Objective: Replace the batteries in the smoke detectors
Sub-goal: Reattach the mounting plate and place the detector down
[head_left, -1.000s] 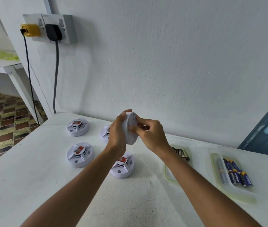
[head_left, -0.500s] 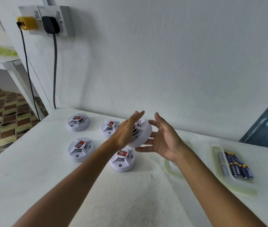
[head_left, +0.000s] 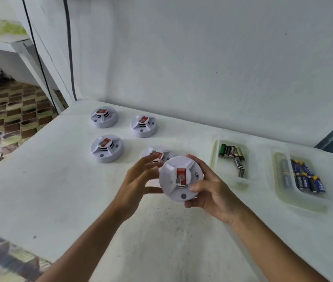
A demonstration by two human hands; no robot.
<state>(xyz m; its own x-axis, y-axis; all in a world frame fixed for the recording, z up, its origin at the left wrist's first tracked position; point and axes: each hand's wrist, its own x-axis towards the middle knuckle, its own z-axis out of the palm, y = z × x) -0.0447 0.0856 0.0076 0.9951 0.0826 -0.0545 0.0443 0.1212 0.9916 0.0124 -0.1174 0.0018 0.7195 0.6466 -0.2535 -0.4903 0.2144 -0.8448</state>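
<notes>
A person holds a round white plastic smoke detector with a red sticker on top [head_left: 179, 178] up over the white table [head_left: 60, 180]. Its face points up at the camera. The right hand [head_left: 208, 190] grips it from the right side, with the thumb on its front edge and the fingers curled round behind. The left hand [head_left: 139, 184] is at its left edge. Those fingers are spread and mostly straight, and they look a bit blurry. The fingertips are right at the rim, but I cannot tell if they really touch it.

Four more round white smoke detectors sit flat on the table. One [head_left: 157, 154] is just behind the hands and partly hidden by the left fingers. Another [head_left: 107, 148] is to the left of that one. Two more are farther back, near the white wall [head_left: 222, 58]: the back left detector [head_left: 104, 117] and the back right detector [head_left: 144, 126].

To the right of the hands is a clear plastic tray [head_left: 215, 159] with a small bunch of mixed old batteries, green, black and gold [head_left: 232, 155]. Farther right is a second clear plastic tray [head_left: 277, 180] with a row of blue and yellow batteries [head_left: 306, 179].

Two black cables [head_left: 69, 47] hang down the wall at the back left. A floor with brown and green tiles [head_left: 9, 119] shows past the left end of the table.
</notes>
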